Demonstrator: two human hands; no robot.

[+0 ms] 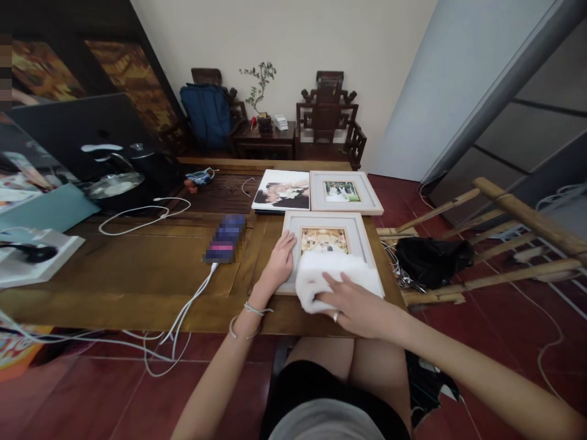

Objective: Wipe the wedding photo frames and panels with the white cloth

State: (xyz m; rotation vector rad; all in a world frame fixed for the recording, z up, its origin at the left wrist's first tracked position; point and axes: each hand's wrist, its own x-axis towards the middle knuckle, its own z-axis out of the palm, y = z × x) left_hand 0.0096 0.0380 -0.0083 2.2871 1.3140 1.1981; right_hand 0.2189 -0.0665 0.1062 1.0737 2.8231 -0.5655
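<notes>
Tabletop (137, 256): brown wood, holding the near picture frame (362, 235).
Left hand (279, 261): fingers flat on frame's left edge.
Right hand (353, 305): fingers spread, pressing white cloth (321, 272) onto frame's near end.

Your left hand (279, 264) lies flat, palm down, fingers together and pointing away from you, the wrist bent slightly. Your right hand (353, 305) reaches across from the right, palm down, fingers spread and pressing downward, forearm stretched out low.
</notes>
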